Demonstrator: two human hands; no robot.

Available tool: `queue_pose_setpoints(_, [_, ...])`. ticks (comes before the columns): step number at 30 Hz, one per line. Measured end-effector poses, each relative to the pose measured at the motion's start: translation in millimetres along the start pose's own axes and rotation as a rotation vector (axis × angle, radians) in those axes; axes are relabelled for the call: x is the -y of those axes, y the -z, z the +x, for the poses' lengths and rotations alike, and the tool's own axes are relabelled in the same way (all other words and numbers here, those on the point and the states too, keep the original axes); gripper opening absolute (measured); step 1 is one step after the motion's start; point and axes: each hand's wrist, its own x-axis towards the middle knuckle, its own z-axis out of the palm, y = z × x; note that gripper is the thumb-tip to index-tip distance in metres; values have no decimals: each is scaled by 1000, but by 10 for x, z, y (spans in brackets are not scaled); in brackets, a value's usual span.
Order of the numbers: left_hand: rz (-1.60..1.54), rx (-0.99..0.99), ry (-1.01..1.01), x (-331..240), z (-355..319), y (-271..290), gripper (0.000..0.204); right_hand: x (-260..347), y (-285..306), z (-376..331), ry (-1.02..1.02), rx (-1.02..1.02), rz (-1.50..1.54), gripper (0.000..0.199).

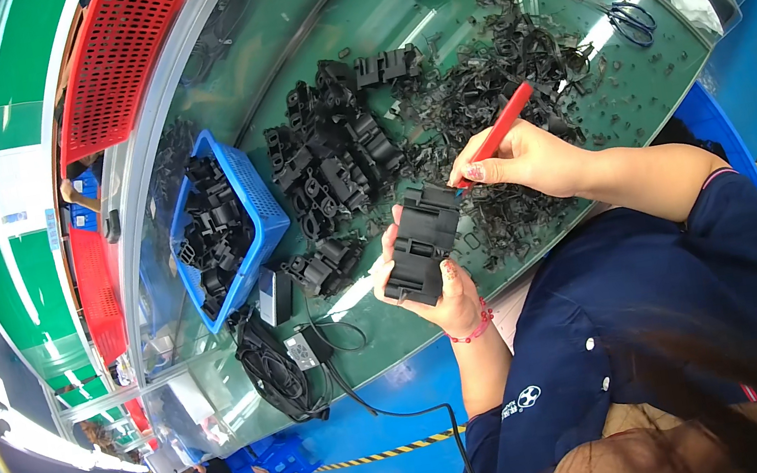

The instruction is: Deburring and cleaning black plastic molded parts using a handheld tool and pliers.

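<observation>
My left hand [448, 297], a pink beaded bracelet at its wrist, is closed round a black moulded plastic part [425, 229] with box-like sections. From the right my right hand [530, 161] reaches in, its fingers pinching a slim red pen-shaped tool [503, 133]. The tool slants down to the left, and its tip is at the upper right edge of the part. Whether the tip touches cannot be made out. Just beyond the part, more black plastic parts [337, 159] lie heaped on the green table [383, 330]. Beside my right hand spreads a pile of black plastic scraps [520, 65].
A blue basket [269, 204] of black parts stands at the left, near a coiled black cable [271, 372] and a small grey box [301, 351]. Scissors with dark blue handles [632, 23] lie far right. Red baskets [115, 75] sit behind a clear panel at the left.
</observation>
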Motion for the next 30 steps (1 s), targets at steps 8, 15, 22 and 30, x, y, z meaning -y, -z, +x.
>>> queue_pose_setpoints(8, [442,110,-242,-2,-22,-67,54,-115,16,9,796,-22,-824,18])
queue_pose_setpoints(15, [479,102,-319,-81,-63,-176,56,-79,149,100,866,-82,-1073,26])
queue_pose_setpoints(22, [179,114,-46,-129,-108,-93,60,358,540,282,819,-291,-834,13])
queue_pose_setpoints(30, [-228,-45,390,-164,-103,3,65,834,865,332,493,162,322,21])
